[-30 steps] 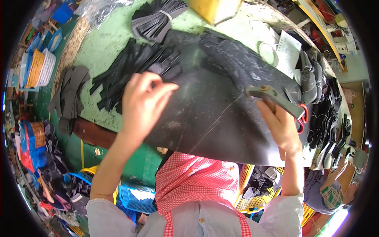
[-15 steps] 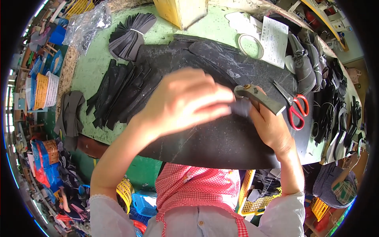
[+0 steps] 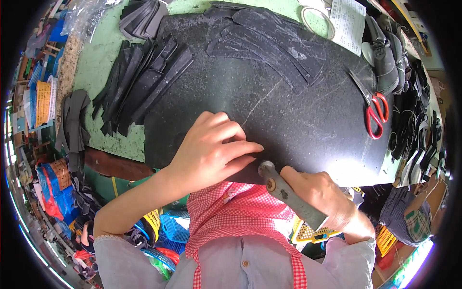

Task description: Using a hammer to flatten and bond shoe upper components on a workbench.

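Note:
My left hand (image 3: 209, 149) hovers over the near part of a black mat (image 3: 288, 120), thumb and forefinger pinched together. Whatever it pinches is lost against the black surface. At the mat's near edge my right hand (image 3: 325, 195) is closed round a hammer (image 3: 293, 200), whose metal head faces up and slants toward me. The hammer's round face is close to my left fingertips. Dark strips (image 3: 139, 89) lie fanned at the mat's left edge, and more chalky black strips (image 3: 269, 41) are piled toward the back. Red-handled scissors (image 3: 370, 99) rest on the right side.
A tied bundle of dark pieces (image 3: 143, 19) and a clear plastic bag (image 3: 86, 21) sit back left. A tape roll (image 3: 332, 30), a paper sheet (image 3: 348, 24) and tied grey bundles (image 3: 386, 70) line the right. Baskets (image 3: 174, 226) stand below; a person (image 3: 409, 214) is at right.
Both hands have come nearer to me, down to the mat's front edge, the hammer with the right. The dark piece at my left fingertips no longer shows. My view has shifted toward me.

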Available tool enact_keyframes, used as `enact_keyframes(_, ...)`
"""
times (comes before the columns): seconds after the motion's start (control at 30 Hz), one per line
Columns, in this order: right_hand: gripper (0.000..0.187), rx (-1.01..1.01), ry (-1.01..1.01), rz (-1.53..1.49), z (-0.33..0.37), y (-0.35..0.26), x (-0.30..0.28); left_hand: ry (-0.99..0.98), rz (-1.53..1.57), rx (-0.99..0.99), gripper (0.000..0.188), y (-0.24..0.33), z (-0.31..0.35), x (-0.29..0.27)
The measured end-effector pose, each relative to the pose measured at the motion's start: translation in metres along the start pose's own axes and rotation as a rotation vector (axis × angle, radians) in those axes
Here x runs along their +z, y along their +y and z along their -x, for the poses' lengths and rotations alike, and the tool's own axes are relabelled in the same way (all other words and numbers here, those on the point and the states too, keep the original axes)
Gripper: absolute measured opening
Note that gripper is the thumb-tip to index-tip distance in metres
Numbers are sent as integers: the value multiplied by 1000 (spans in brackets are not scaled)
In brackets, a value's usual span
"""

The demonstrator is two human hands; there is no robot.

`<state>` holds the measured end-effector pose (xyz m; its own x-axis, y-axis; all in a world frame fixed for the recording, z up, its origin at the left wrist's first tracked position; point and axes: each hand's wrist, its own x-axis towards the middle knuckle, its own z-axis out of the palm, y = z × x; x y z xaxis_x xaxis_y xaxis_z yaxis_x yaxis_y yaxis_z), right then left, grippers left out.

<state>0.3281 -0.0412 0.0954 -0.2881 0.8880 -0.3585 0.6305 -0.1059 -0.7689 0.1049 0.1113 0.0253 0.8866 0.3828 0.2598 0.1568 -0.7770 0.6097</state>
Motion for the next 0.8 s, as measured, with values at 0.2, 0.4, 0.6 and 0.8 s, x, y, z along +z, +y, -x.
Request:
enact_keyframes(0.2, 32, -8, 17, 11, 2, 3, -10, 21, 29, 144, 29, -12, -8, 1)
enact_keyframes(0.4, 20, 65, 201, 59, 12, -4, -6, 45, -92, 358, 26, -16, -6, 2)
enact_keyframes(0.6, 27, 48, 99, 192, -1, -7, -9, 50, -167, 333, 28, -11, 0, 3)
enact_keyframes(0.8, 20, 39, 61, 107, -20, -12, -18, 112, -128, 215, 29, -20, 10, -6)
